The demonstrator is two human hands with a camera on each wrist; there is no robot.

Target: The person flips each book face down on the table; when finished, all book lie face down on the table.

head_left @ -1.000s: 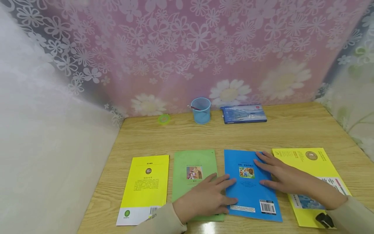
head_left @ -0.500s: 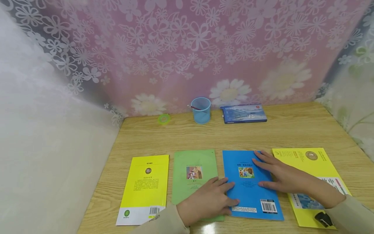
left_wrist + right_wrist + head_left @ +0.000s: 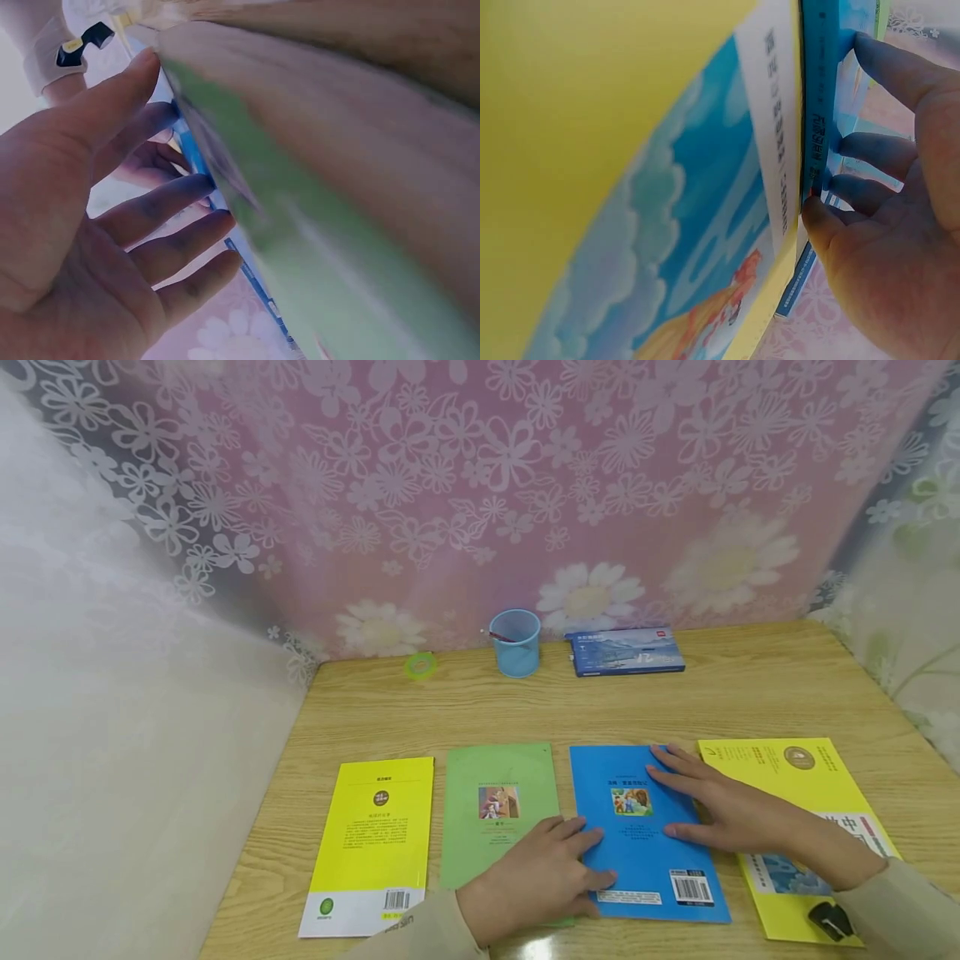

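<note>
In the head view a blue book (image 3: 633, 856), back cover up with a small picture and barcode, lies flat between both hands. My left hand (image 3: 534, 881) reaches across the green book (image 3: 468, 777), its extended fingertips touching the blue book's left side. From the right, my right hand (image 3: 738, 814) rests spread fingertips on the blue book's right part. Its wrist passes over a yellow book (image 3: 765, 764) with a white and blue panel. The right wrist view shows fingertips along the blue book's spine (image 3: 821, 97). Neither hand curls round anything.
Another yellow book (image 3: 375, 860) lies at the far left of the wooden table (image 3: 465, 710). Along the back stand a blue pen cup (image 3: 517, 656) and a flat blue box (image 3: 630, 653), with a green tape roll (image 3: 421, 665) to their left. Floral curtains close off the back and sides.
The blue book has shifted slightly left at its far edge and turned a little, its near right corner edging right. Both hands stay on it, the right moving slightly left with it.
</note>
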